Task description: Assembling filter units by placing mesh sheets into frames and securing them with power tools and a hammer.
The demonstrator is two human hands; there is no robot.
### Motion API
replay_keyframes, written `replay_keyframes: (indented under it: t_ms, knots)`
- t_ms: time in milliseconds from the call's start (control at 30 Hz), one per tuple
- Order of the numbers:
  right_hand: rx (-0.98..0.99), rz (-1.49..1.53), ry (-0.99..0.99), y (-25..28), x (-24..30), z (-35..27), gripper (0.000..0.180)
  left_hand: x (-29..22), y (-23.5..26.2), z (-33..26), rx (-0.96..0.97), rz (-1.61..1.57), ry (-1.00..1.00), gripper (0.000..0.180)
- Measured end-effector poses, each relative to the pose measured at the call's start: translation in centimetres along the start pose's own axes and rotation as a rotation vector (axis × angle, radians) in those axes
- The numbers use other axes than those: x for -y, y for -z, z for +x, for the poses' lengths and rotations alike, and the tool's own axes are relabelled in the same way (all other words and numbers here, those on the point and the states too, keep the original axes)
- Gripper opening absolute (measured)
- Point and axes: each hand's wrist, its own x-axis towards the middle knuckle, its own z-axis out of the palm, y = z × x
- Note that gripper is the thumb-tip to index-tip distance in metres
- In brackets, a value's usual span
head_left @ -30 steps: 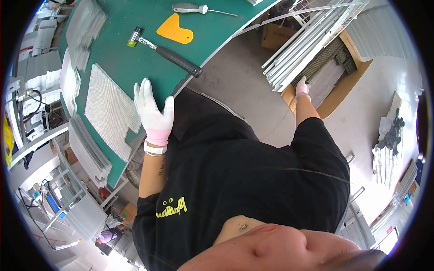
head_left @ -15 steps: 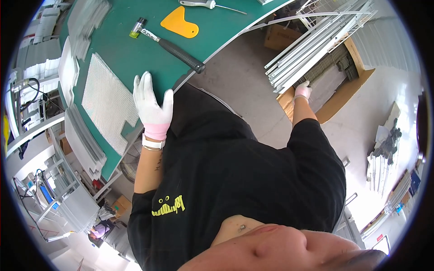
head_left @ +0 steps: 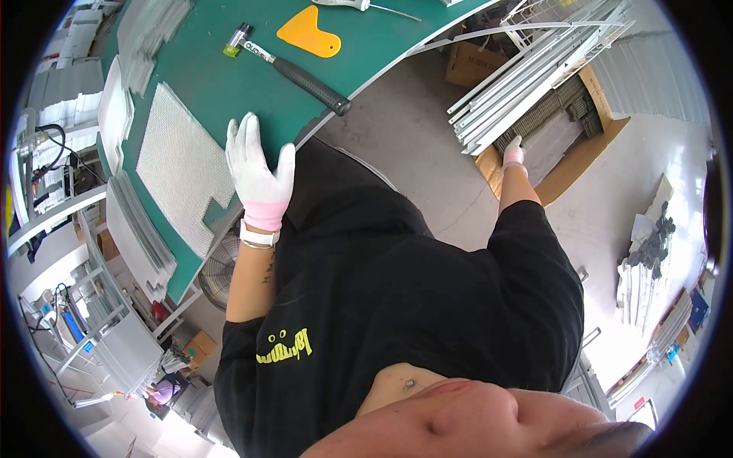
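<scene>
My left hand [head_left: 258, 172], in a white glove with a pink cuff, is open with fingers stretched out over the green tabletop's [head_left: 202, 84] near edge. Beside it lies a white textured mesh sheet [head_left: 183, 164] with a notch in one corner. A small mallet [head_left: 305, 82] with a black grip and a black-and-yellow-green head rests farther along the table. On the right, my gloved right hand [head_left: 514, 153] reaches into an open cardboard box [head_left: 584, 164], at rows of small dark parts [head_left: 546, 114]. Its fingers look bunched together; whatever they hold is hidden.
A yellow plastic scraper [head_left: 309, 34] and a screwdriver [head_left: 366, 6] lie beyond the mallet. Long pale metal strips [head_left: 527, 80] jut over the box's left side. Stacked white sheets [head_left: 141, 233] line the table's left edge, and a floor fan [head_left: 217, 275] stands below it.
My right hand has shifted slightly right within the box, its fingers pointing more upward in the picture. My left hand stays spread near the table edge. The whole view has shifted a little.
</scene>
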Motion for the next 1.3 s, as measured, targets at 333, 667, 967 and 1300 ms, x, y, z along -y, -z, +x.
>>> replay_keyframes:
  t_ms: [333,667,967,1300]
  knots:
    - [-0.059,0.040,0.048,-0.9,-1.5,0.6,0.083,0.1,0.0,-0.1,0.020,0.002,0.014,0.066]
    - [-0.155,0.179,0.227,-0.3,-2.6,1.0,0.056,0.0,0.0,0.0,0.011,0.006,0.006,0.066]
    - [-0.095,0.258,0.246,-0.4,-2.7,2.7,0.069,0.2,-0.2,0.0,0.008,0.004,-0.017,0.065]
    - [-0.140,0.331,-0.008,-0.4,1.0,-0.1,0.093,0.1,-0.1,-0.1,0.038,0.011,0.003,0.062]
